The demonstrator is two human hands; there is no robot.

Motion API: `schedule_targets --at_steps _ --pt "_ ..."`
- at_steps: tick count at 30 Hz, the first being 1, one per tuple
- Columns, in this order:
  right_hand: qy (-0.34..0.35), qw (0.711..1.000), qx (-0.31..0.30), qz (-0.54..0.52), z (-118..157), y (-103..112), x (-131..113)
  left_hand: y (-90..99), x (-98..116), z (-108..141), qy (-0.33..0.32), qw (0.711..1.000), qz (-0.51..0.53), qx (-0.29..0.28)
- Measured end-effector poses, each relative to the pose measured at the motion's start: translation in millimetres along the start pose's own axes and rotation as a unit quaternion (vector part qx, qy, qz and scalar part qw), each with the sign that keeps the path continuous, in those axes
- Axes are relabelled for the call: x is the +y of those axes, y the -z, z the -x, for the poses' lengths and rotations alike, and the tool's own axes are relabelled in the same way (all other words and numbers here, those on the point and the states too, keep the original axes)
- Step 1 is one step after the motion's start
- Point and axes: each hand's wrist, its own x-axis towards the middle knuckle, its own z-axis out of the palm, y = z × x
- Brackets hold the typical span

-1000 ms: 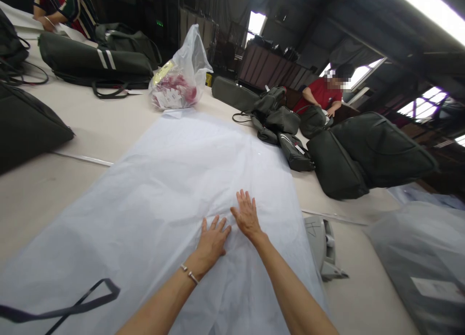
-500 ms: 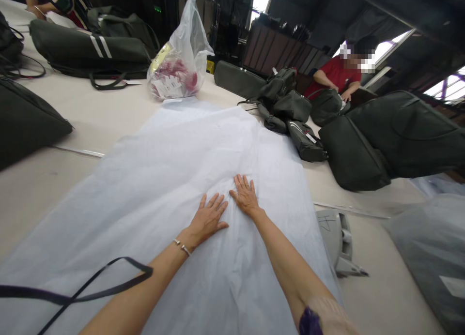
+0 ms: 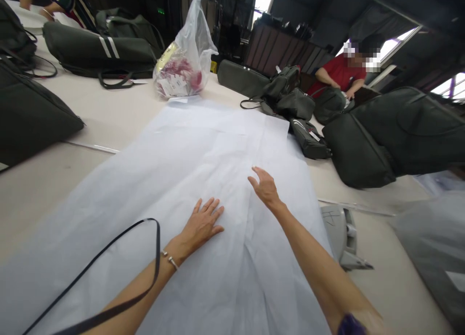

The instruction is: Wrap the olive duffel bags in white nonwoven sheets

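Note:
A wide white sheet (image 3: 174, 180) with soft creases lies over the table in front of me. My left hand (image 3: 205, 222) rests flat on it, fingers spread, a silver bracelet at the wrist. To its right and farther up the sheet is my right hand (image 3: 266, 187), thumb and fingers apart and holding nothing; whether it touches the sheet is unclear. A dark strap (image 3: 159, 248) loops across my left forearm. Past the sheet's far edge stands a clear plastic bag (image 3: 185, 68) with red contents and labels.
Dark green bags lie at the left (image 3: 32, 114), back left (image 3: 127, 54) and right (image 3: 359, 151). A grey tape dispenser-like tool (image 3: 339, 233) sits by the sheet's right edge. A person in red (image 3: 329, 76) handles a bag; another person's arms (image 3: 47, 8) show top left.
My right hand has moved right and forward and turned on its side. My left hand has shifted slightly left. The sheet's far right corner now lies spread out, and the strap has swung.

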Motion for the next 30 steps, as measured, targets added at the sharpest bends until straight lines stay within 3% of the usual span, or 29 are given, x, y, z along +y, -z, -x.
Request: schedule_targets --at_steps 2,3,6,8,11,14,16,18,23,25,28,29,30 --pt "0.008 0.998 0.007 -0.061 76 34 -6 6.7 3 8 0.006 1.0 0.002 0.013" --pt "-0.025 0.997 0.01 -0.073 120 49 -6 10.2 4 13 0.007 1.0 0.002 0.017" --pt "-0.209 0.975 0.017 -0.072 257 72 -2 14.8 11 38 -0.003 1.0 0.005 0.022" --pt "-0.287 0.956 -0.005 -0.053 334 65 2 10.7 15 61 -0.026 0.999 0.014 0.03" --pt "-0.27 0.962 -0.027 0.019 400 33 8 -0.2 20 97 -0.075 0.996 0.031 0.043" --pt "-0.26 0.964 0.01 0.049 402 7 11 -4.9 24 120 -0.101 0.994 0.041 0.02" --pt "-0.281 0.957 0.07 0.031 383 8 9 -2.1 28 129 -0.105 0.993 0.049 -0.013" --pt "-0.292 0.952 0.094 0.002 359 25 1 3.0 34 135 -0.123 0.989 0.063 -0.048" --pt "-0.344 0.931 -0.024 -0.119 307 88 -49 4.8 53 157 -0.204 0.965 0.114 -0.118" --pt "-0.368 0.892 -0.055 -0.257 289 106 -76 -2.0 59 168 -0.226 0.956 0.133 -0.131" --pt "-0.41 0.77 -0.092 -0.479 273 126 -108 -16.3 64 180 -0.253 0.95 0.149 -0.108" --pt "-0.421 0.748 -0.099 -0.503 271 130 -115 -20.6 64 183 -0.258 0.951 0.144 -0.094" --pt "-0.422 0.752 -0.095 -0.498 272 134 -118 -24.0 65 185 -0.257 0.953 0.134 -0.083"
